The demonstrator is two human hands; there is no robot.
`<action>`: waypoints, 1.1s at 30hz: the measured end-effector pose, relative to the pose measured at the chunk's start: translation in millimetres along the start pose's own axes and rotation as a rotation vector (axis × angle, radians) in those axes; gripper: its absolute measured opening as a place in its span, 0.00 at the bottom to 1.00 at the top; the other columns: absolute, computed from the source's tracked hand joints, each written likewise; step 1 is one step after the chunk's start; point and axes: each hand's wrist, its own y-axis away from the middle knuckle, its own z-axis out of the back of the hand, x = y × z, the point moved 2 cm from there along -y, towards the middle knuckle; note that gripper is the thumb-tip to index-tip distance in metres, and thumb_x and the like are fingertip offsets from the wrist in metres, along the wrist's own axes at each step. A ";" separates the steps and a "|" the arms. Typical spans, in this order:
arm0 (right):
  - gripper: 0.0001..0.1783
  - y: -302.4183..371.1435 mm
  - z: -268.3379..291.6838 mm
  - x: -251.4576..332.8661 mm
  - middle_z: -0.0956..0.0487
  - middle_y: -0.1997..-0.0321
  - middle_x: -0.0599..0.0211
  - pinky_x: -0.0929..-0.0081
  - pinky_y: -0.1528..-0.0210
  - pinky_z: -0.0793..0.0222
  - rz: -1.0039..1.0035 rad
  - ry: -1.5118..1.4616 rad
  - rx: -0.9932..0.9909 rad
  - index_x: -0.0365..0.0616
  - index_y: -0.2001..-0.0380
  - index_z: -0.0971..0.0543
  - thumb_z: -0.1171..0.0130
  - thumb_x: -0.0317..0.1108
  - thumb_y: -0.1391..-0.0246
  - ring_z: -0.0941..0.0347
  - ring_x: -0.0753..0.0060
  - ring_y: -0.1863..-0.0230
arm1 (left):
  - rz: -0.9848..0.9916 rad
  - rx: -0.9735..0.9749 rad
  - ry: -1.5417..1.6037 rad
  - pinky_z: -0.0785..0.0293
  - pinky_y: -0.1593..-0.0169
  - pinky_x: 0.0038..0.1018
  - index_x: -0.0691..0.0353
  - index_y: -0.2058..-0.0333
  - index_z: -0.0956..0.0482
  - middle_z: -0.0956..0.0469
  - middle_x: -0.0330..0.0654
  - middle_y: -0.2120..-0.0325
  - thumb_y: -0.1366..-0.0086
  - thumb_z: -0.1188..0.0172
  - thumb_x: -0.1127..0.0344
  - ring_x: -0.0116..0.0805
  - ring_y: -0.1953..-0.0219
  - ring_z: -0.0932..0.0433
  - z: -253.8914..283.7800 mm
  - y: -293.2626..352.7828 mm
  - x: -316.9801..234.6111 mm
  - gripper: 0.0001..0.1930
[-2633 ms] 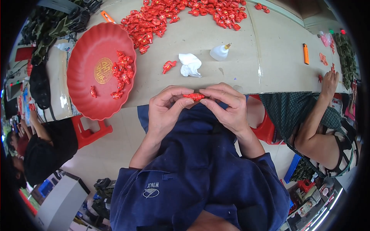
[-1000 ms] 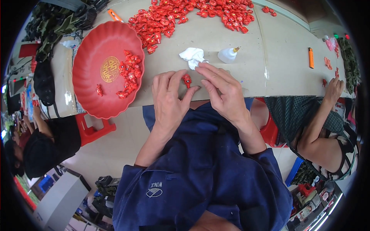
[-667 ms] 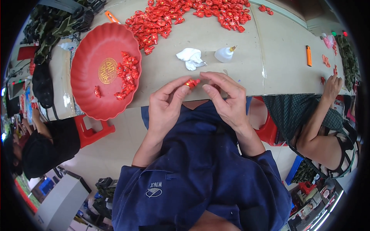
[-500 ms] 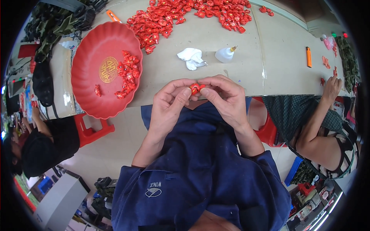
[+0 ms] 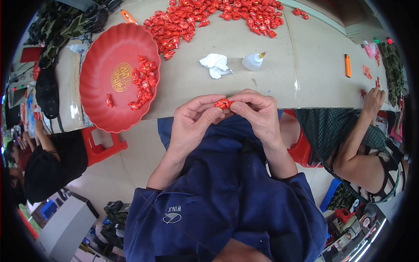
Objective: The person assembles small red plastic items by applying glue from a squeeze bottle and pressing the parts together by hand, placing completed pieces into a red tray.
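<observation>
Both hands, left (image 5: 192,124) and right (image 5: 257,113), pinched one red piece (image 5: 222,104) between fingertips above the table's (image 5: 270,83) near edge. The red tray (image 5: 109,78), with a round gold emblem, occupied the near left corner. A white bottle (image 5: 253,62) stood mid-table. Against 0.5 s earlier, the grip was unchanged.

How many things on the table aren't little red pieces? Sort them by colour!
White: 2, a crumpled tissue and a small glue bottle
Orange: 2, a lighter and a cutter
Red: 1, the big tray
Total: 5
</observation>
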 end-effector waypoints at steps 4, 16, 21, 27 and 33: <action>0.07 -0.9 0.4 -2.4 0.24 0.69 0.64 0.83 0.66 0.29 -0.006 -0.042 0.008 0.34 0.67 0.22 0.43 0.25 0.50 0.25 0.76 0.68 | 0.001 -0.006 -0.015 0.30 0.64 0.17 0.70 0.55 0.29 0.22 0.43 0.66 0.40 0.46 0.72 0.25 0.66 0.24 0.3 0.0 -0.3 0.14; 0.07 1.6 -0.8 -4.3 0.23 0.71 0.66 0.85 0.68 0.31 -0.062 -0.076 -0.034 0.35 0.68 0.22 0.42 0.28 0.50 0.27 0.81 0.70 | 0.022 -0.032 -0.019 0.31 0.67 0.16 0.69 0.56 0.27 0.21 0.41 0.70 0.38 0.47 0.67 0.22 0.70 0.25 0.6 -2.2 1.2 0.14; 0.07 0.1 -1.9 -4.3 0.24 0.69 0.64 0.84 0.68 0.30 -0.027 -0.069 -0.024 0.34 0.67 0.22 0.44 0.26 0.49 0.26 0.79 0.70 | -0.007 -0.052 -0.052 0.30 0.68 0.16 0.67 0.56 0.26 0.22 0.39 0.72 0.38 0.47 0.67 0.21 0.70 0.26 -0.6 -2.8 0.5 0.13; 0.07 -1.8 0.5 -5.0 0.25 0.66 0.63 0.84 0.65 0.29 0.076 0.014 0.011 0.34 0.66 0.22 0.44 0.24 0.50 0.26 0.77 0.67 | -0.045 -0.056 -0.111 0.30 0.66 0.16 0.66 0.57 0.25 0.23 0.37 0.73 0.39 0.46 0.69 0.20 0.70 0.28 2.7 -2.1 2.4 0.12; 0.07 -1.6 -0.4 -4.4 0.25 0.66 0.64 0.84 0.65 0.31 0.075 0.034 0.002 0.35 0.66 0.22 0.44 0.24 0.50 0.27 0.78 0.66 | -0.068 -0.060 -0.152 0.29 0.64 0.17 0.66 0.57 0.24 0.22 0.37 0.71 0.39 0.47 0.70 0.20 0.70 0.27 4.4 -3.0 3.4 0.12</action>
